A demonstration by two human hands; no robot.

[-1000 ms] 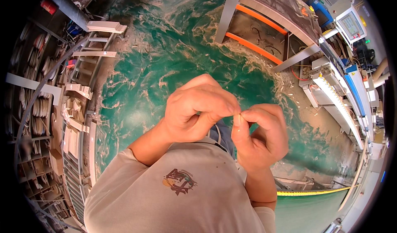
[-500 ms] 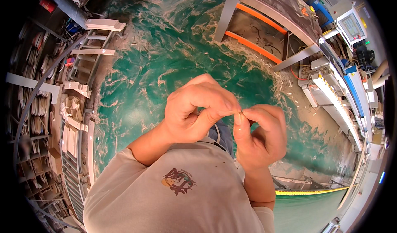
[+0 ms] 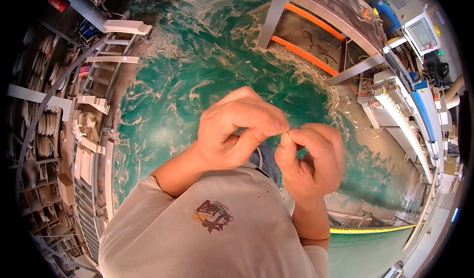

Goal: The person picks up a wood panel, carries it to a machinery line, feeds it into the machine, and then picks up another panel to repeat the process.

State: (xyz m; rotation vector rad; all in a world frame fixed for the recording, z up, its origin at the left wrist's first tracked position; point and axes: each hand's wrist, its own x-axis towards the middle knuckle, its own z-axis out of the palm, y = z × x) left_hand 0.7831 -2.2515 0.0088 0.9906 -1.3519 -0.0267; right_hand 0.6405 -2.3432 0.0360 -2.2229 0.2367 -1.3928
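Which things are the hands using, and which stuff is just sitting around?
In use:
- left hand and right hand, pinching close together; anything between them is too small to make out

Just around, untouched:
- table with orange rails
- screen
- roller rack
- pale boards

Shows one left hand (image 3: 229, 122) and one right hand (image 3: 318, 164); beyond the fingers (image 3: 310, 136), toward the right, includes one worktop (image 3: 340, 0), two orange bars (image 3: 316, 22) and one screen (image 3: 422, 33); below the fingers, adds one shirt (image 3: 197, 251) bearing one print (image 3: 213, 217).
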